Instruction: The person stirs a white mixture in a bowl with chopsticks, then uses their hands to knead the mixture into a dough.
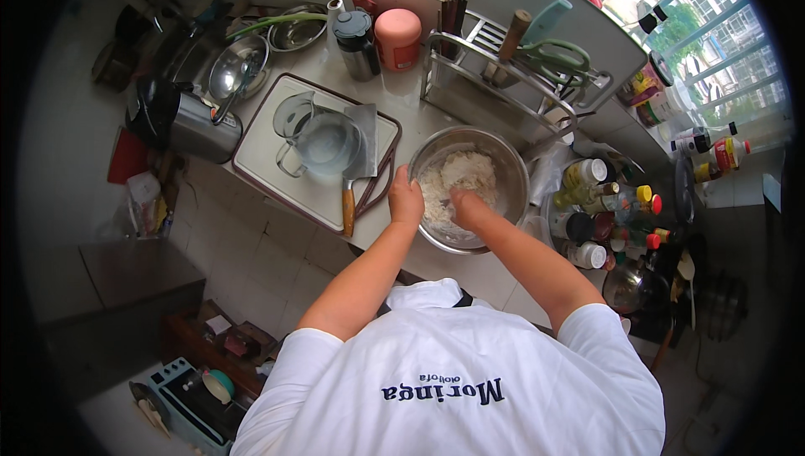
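A stainless steel mixing bowl [522,189] stands on the counter in front of me. Inside it lies a pale, shaggy mass of flour dough [468,170], with looser crumbs round the sides. At the bowl's left rim, my left hand [406,197] holds the edge, its thumb on the inner side and the other fingers partly hidden. My right hand [468,209] reaches down into the bowl, fingertips against the dough near its lower left. Those fingers are pointed downward and partly covered, so I cannot see whether they grip any of it.
Left of the bowl, a cutting board [264,167] carries a glass pitcher [327,145] of clear liquid and a cleaver [363,148]. Behind the bowl stands a metal knife rack [503,47] with scissors [556,57]. Several seasoning bottles [604,198] crowd the right side. An electric kettle [204,126] is far left.
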Demonstrator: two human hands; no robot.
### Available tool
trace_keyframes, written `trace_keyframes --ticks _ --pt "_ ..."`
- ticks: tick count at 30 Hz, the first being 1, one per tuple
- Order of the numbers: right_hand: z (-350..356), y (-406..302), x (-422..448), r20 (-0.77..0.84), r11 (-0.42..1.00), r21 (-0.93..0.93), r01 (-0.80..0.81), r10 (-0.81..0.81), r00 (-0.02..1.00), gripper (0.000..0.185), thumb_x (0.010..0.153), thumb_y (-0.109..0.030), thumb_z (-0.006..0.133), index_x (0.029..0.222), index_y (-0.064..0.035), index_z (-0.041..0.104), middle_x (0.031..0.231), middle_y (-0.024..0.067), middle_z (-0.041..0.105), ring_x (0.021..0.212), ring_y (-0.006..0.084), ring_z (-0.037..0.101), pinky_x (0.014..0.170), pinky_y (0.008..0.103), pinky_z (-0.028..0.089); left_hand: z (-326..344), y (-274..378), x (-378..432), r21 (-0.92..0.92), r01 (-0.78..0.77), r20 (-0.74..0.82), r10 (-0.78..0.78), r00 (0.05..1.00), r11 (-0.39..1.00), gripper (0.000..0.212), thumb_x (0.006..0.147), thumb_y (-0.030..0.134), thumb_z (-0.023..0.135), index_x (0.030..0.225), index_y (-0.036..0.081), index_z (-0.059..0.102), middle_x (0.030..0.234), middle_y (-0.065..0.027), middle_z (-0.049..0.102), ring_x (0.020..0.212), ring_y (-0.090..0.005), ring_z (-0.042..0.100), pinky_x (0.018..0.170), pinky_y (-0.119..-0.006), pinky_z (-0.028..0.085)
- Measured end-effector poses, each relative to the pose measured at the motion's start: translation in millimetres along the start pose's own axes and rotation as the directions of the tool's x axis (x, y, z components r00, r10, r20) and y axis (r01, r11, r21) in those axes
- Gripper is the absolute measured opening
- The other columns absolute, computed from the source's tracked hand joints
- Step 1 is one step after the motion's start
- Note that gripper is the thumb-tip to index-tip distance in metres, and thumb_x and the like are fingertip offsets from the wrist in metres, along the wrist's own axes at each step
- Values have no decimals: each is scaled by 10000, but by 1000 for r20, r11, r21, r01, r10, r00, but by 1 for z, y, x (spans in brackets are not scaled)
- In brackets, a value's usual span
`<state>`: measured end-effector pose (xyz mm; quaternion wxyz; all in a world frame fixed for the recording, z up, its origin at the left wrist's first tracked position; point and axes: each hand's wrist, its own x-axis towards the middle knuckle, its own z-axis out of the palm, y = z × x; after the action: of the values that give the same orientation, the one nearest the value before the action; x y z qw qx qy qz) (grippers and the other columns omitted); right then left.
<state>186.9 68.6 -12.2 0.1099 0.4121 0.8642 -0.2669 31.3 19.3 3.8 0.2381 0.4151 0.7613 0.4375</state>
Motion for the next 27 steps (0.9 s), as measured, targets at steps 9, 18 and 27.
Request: trace_keyframes --ticks 9,18,27 --pt "-2 -45 20 -56 998 -53 35 -38 998 454 725 -60 593 1157 3 469 1200 267 460 964 366 569 795 399 488 5 -4 3 -34 21 20 -21 1000 999 341 793 38 510 1132 17 493 959 -239 602 913 -385 580 801 -401 449" --pt "-25 -10 -8 -211 958 261 115 -59 976 341 630 -65 679 955 -28 584 1027 206 580 1007 363 536 858 408 435 0 0 2 -11 -10 19 10 1000 1000 333 777 20 540 1108 14 500 956 -233 593 900 -394 569 781 -418 453" --pt "-56 42 7 -355 980 -159 -122 59 933 536 636 -156 709 1133 -52 535 1146 190 527 1057 355 495 888 398 430 1 -1 2 16 -26 15 25 1000 1000 345 775 16 539 1117 4 496 982 -235 586 930 -397 558 802 -415 447"
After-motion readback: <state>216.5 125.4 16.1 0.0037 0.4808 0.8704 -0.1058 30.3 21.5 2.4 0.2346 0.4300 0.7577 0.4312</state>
